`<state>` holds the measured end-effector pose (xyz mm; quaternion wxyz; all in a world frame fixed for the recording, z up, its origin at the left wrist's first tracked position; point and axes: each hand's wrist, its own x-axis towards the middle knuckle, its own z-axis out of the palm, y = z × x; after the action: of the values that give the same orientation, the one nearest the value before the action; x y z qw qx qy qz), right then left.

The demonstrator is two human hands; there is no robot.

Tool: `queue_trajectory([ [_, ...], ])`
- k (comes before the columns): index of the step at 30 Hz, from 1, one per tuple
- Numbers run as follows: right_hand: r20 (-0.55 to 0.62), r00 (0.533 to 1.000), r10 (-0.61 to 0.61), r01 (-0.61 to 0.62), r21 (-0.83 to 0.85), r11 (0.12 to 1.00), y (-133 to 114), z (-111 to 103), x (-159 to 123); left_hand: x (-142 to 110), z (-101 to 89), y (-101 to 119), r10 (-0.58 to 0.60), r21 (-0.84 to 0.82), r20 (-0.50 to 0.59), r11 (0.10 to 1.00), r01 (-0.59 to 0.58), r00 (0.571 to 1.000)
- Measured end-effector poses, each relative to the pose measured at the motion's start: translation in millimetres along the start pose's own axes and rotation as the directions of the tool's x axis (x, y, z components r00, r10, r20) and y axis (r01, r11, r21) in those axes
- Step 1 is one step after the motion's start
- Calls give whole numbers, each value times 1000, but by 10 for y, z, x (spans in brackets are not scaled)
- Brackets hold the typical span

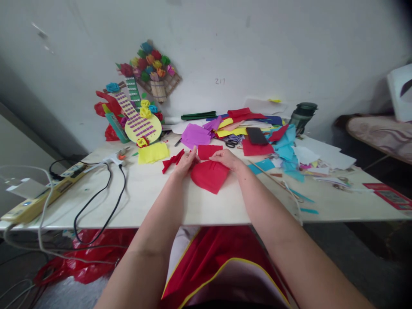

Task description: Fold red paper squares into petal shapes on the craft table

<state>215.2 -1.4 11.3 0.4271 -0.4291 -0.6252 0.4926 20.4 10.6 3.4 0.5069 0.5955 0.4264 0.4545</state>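
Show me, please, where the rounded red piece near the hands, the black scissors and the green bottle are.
Rounded red piece (210, 177): head view, on its middle.
Black scissors (231, 144): head view, on the handles.
Green bottle (301, 118): head view, on the body below the lid.

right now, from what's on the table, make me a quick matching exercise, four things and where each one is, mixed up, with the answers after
Things:
1. rounded red paper
2. phone
3. bottle
4. power strip

Places:
A. standing at the back right of the table
B. along the table's left side
C. at the fingertips of the right hand
D. lying flat on coloured paper

Pairs: 1-C, 2-D, 3-A, 4-B
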Motion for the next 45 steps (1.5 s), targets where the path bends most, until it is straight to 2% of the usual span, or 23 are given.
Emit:
queue_trajectory([
  [4,77,997,-19,22,-45,999,30,58,11,-41,23,39,-8,88,186,996,-9,983],
  [7,50,996,-75,76,-7,997,40,87,26,-66,49,56,-1,70,259,997,-18,966],
  [9,-64,995,-79,86,100,991,47,79,42,-73,66,58,17,-10,206,1000,-16,978],
  [11,-189,982,-17,65,250,966,64,55,68,-75,81,56,20,-101,108,995,-10,994],
  [12,-196,980,44,24,332,943,77,43,82,-73,86,54,19,-141,59,990,-11,998],
  [13,-160,981,112,-38,403,914,89,34,94,-69,89,50,19,-176,15,984,-16,1000],
  [15,-100,982,160,-90,499,862,104,33,104,-55,92,39,24,-235,-42,971,-33,999],
  [18,-21,989,144,-108,559,822,87,80,75,-27,98,18,33,-296,-82,954,-56,996],
  [21,37,990,134,-131,553,823,57,140,36,-10,110,4,27,-295,-90,954,-52,996],
  [27,-72,984,160,-109,463,879,81,160,63,-29,122,8,-1,-238,-47,971,-10,999],
  [33,-121,965,233,-172,379,909,18,159,25,-30,115,-3,-41,-185,12,982,42,999],
  [41,-136,972,193,-141,322,936,93,161,72,-30,121,-3,-47,-204,8,978,47,999],
  [45,-111,981,162,-116,338,934,55,181,44,-49,114,26,-31,-226,22,974,35,999],
])
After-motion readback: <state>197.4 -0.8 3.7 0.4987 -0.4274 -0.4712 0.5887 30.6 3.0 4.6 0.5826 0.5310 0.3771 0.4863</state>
